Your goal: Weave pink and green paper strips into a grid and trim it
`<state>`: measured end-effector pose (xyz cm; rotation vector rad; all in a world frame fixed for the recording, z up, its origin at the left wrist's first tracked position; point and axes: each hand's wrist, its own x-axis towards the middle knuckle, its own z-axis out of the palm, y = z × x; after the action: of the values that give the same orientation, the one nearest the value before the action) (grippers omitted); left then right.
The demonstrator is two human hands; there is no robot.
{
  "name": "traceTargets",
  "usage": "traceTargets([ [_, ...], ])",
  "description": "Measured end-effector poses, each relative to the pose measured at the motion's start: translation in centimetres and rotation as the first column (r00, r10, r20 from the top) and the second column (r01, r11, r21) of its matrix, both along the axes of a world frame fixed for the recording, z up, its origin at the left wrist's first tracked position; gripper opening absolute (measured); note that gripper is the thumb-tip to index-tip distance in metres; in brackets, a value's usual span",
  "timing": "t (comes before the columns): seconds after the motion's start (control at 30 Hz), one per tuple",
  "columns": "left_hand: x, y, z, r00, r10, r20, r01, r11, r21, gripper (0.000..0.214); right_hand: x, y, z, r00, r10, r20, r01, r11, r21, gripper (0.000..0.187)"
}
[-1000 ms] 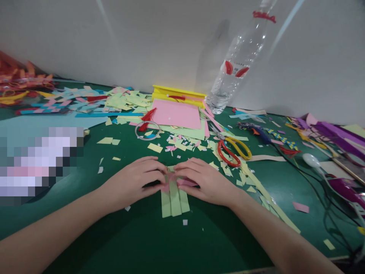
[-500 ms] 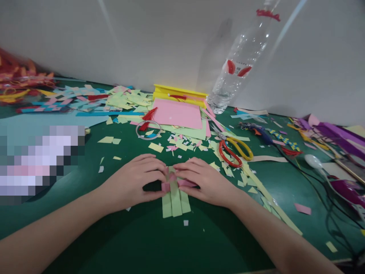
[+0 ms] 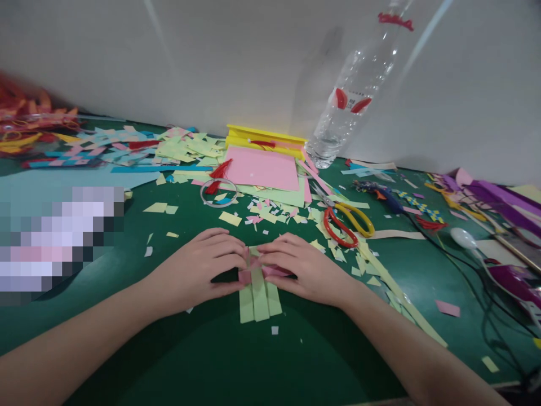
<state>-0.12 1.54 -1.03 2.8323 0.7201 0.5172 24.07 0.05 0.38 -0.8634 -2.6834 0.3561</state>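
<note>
Both my hands rest on the green table [image 3: 296,361], fingertips meeting over a small woven piece of paper strips [image 3: 258,293]. Light green strips hang toward me below the fingers, and pink strips cross them under the fingertips. My left hand [image 3: 203,269] is curled with its fingers pinching the left ends of the pink strips. Pressing and pinching the right side of the weave, my right hand [image 3: 302,269] has its fingers together. The upper part of the weave is hidden beneath both hands.
Red and yellow scissors [image 3: 346,224] lie just beyond my right hand. A pink sheet [image 3: 262,168] on yellow card, a tape ring [image 3: 218,193], a clear water bottle [image 3: 353,96], many paper scraps, cables and purple strips at right, a blurred patch at left.
Almost nothing has moved; my fingers shifted slightly on the pink strips, and a little more pink shows at the left of the weave.
</note>
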Motion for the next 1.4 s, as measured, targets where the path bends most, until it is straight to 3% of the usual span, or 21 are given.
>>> traceTargets([
  [0.17, 0.3, -0.3, 0.5, 0.999, -0.043, -0.010, 0.044, 0.996, 0.077, 0.012, -0.1, 0.0, 0.0, 1.000, 0.019, -0.004, -0.019, 1.000, 0.023, 0.025],
  [0.37, 0.3, -0.4, 0.4, 0.998, -0.060, -0.019, 0.060, 0.998, 0.018, 0.017, -0.2, -0.1, 0.2, 1.000, 0.012, 0.023, -0.013, 0.999, 0.049, 0.026],
  [0.63, 0.6, -0.3, -0.3, 0.999, 0.006, 0.048, -0.005, 1.000, -0.030, 0.016, -2.0, -1.1, -1.0, 0.986, -0.165, 0.011, 0.159, 0.967, 0.200, 0.022],
  [0.73, 0.6, -0.4, -0.2, 0.998, 0.023, 0.051, -0.021, 0.999, -0.040, 0.011, -2.4, -1.3, -1.5, 0.988, -0.152, 0.002, 0.149, 0.972, 0.184, 0.021],
  [0.83, 0.4, -0.4, -0.1, 0.995, 0.069, 0.075, -0.069, 0.998, -0.007, 0.010, -2.3, -1.2, -1.5, 0.990, -0.140, 0.020, 0.136, 0.979, 0.152, 0.022],
  [1.0, 0.3, -0.4, -0.1, 0.982, 0.154, 0.110, -0.161, 0.985, 0.059, 0.020, -2.3, -1.0, -1.2, 0.995, -0.092, 0.024, 0.085, 0.974, 0.210, 0.028],
  [1.4, 0.2, -0.4, -0.2, 0.941, 0.337, -0.010, -0.337, 0.940, 0.049, 0.025, -2.1, -1.2, -1.0, 0.992, -0.097, 0.074, 0.085, 0.984, 0.159, 0.034],
])
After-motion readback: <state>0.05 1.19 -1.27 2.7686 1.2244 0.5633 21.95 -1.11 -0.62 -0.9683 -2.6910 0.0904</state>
